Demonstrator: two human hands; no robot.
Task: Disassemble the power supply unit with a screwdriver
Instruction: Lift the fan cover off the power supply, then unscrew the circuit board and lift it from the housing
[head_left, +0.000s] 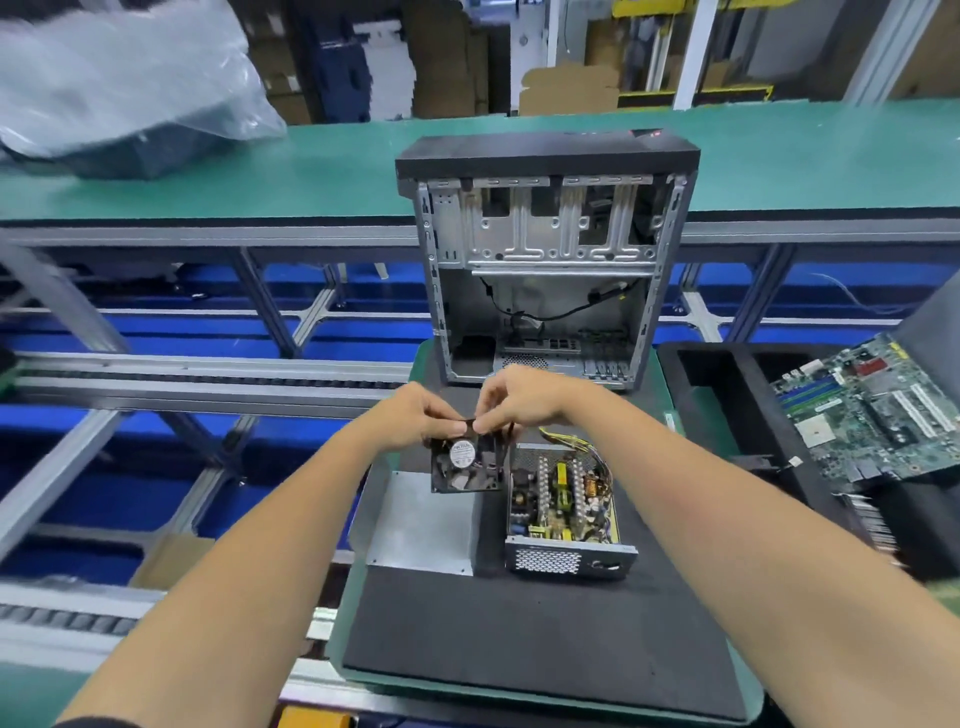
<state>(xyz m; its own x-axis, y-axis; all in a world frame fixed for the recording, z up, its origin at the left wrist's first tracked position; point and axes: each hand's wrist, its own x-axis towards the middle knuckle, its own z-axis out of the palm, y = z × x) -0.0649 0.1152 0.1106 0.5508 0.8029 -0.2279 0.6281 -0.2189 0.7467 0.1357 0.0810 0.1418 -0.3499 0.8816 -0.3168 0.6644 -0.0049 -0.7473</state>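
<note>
Near the centre of the frame, two bare hands are meeting above a black foam mat (519, 634). Left hand (415, 415) and right hand (514, 397) are both pinching the top edge of a small black fan (465, 465), fingers curled on it; the fingertips are partly hiding each other. Just right of the fan, the opened power supply unit (563, 506) is sitting on the mat, circuit board showing. Its grey metal cover (421, 519) is lying to the left. Behind, an empty computer case (545, 260) is standing upright. At the right edge, a motherboard (872, 410) is blurring and running out of view
</note>
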